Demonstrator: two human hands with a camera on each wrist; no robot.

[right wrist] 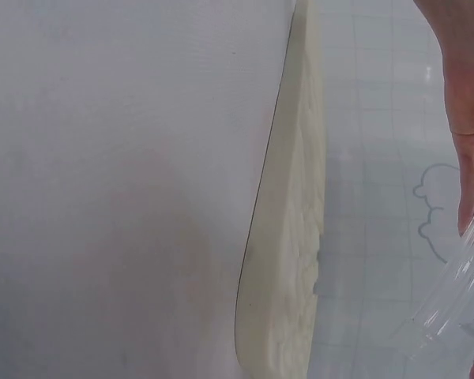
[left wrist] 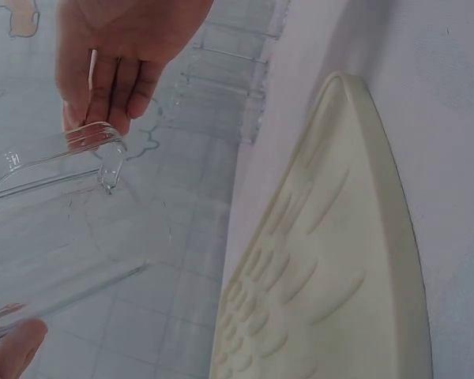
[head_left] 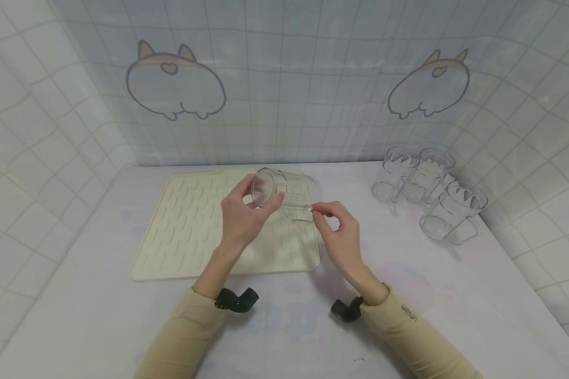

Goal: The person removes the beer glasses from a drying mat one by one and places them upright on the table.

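Note:
A clear glass mug (head_left: 291, 188) lies tilted on its side in the air above a cream ribbed mat (head_left: 189, 226). My left hand (head_left: 243, 217) grips it around its base end, thumb on the near side. With thumb and fingertips, my right hand (head_left: 339, 231) pinches the mug's handle (head_left: 297, 213), which points toward me. The left wrist view shows the handle (left wrist: 59, 154) close up, with the right hand's fingers (left wrist: 120, 95) against it. At the right edge of the right wrist view, part of the mug (right wrist: 450, 300) appears beside the left hand (right wrist: 468, 103).
Three more clear glass mugs stand upright at the back right: one at the left (head_left: 392, 176), one behind (head_left: 427, 176) and one nearer me (head_left: 450, 210). A tiled-pattern backdrop (head_left: 303, 105) with cartoon drawings rises behind the white table (head_left: 284, 326) and along both sides.

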